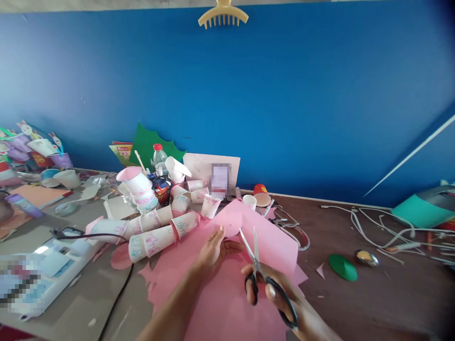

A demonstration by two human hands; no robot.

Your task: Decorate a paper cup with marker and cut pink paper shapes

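Observation:
My left hand (213, 251) pinches a sheet of pink paper (272, 239) between thumb and fingers, near a curved edge at its upper left. In my right hand (284, 289) is a pair of scissors (255, 260) with black handles, my fingers through the loops. The blades are spread and point up and left, close to the paper by my left fingertips. More pink paper (213, 308) lies flat beneath both hands. Just beyond the held sheet stands a decorated paper cup (211, 207).
Several decorated paper cups (156, 240) lie in stacks at left, with a clear bottle (159, 155) behind them. A black cable (122, 289) crosses the table. At right are a green paper cone (342, 267), a shiny round object (367, 258) and tangled white cables (355, 220). A blue wall (302, 94) rises behind.

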